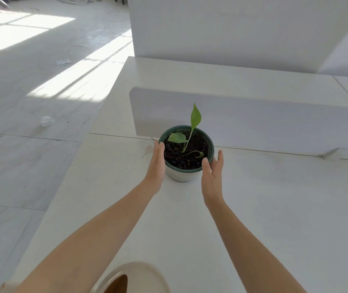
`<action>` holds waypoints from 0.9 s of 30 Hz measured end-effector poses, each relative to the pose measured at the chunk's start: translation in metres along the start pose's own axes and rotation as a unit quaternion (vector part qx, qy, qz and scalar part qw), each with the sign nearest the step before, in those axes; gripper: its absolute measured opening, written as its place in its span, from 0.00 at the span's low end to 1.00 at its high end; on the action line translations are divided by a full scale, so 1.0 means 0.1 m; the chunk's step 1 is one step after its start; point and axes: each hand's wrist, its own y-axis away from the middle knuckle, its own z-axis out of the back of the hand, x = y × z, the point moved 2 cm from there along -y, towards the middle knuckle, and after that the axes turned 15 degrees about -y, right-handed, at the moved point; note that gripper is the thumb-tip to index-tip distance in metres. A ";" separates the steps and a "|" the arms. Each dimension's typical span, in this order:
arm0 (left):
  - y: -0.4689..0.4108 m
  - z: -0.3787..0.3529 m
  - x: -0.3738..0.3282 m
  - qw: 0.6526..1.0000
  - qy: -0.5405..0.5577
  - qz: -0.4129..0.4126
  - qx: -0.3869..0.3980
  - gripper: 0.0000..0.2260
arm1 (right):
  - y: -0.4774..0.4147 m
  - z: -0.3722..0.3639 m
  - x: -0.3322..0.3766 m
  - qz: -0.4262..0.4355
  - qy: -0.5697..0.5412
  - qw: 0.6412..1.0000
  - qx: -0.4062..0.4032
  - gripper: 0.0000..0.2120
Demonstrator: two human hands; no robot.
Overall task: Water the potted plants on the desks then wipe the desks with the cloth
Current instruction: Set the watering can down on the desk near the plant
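Nearest to us, at six o'clock on the bottom edge, sits one round cream-coloured container with a pale rim and a brown inside; we cannot tell what it is. It rests on the white flat-topped desk, which fills the lower and right part of the view.

From there our two bare forearms reach forward toward twelve o'clock. Our left hand is flat and open, fingers straight and held together, its palm pressed against the nine o'clock side of the pot, with the fingertips reaching the rim. Our right hand is opened wide, thumb spread apart from the fingers, cupping the four o'clock side of the pot; the thumb lies on the rim and the fingers curve around the outside. Neither hand is closed around anything; together they bracket the pot from both sides.

The one round green-rimmed plastic pot with a whitish wall stands upright on the desk at the centre, filled with dark soil. In it grows one small green plant with two fresh leaves, one upright and one lying low, plus one curled, withered leaf.

Just behind the pot, at twelve o'clock, runs one low white divider panel. At ten o'clock, on the pale floor, lies one clear plastic cup.
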 end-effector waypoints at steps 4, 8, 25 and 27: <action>0.09 -0.07 0.01 1.000 0.006 -0.002 -0.011 0.26 | -0.07 -0.10 0.01 -0.021 -0.009 1.000 -0.010 0.30; 0.21 -0.11 0.00 1.000 -0.004 -0.001 -0.021 0.26 | -0.11 -0.10 0.18 -0.047 -0.021 0.999 0.000 0.28; 2.59 1.30 0.55 0.948 0.028 -0.059 -0.313 0.13 | 1.69 0.57 0.18 -0.078 0.108 0.988 0.074 0.08; 2.83 1.33 0.81 0.923 0.067 -0.037 -0.378 0.13 | 1.92 0.61 0.09 -0.085 0.127 0.983 0.098 0.08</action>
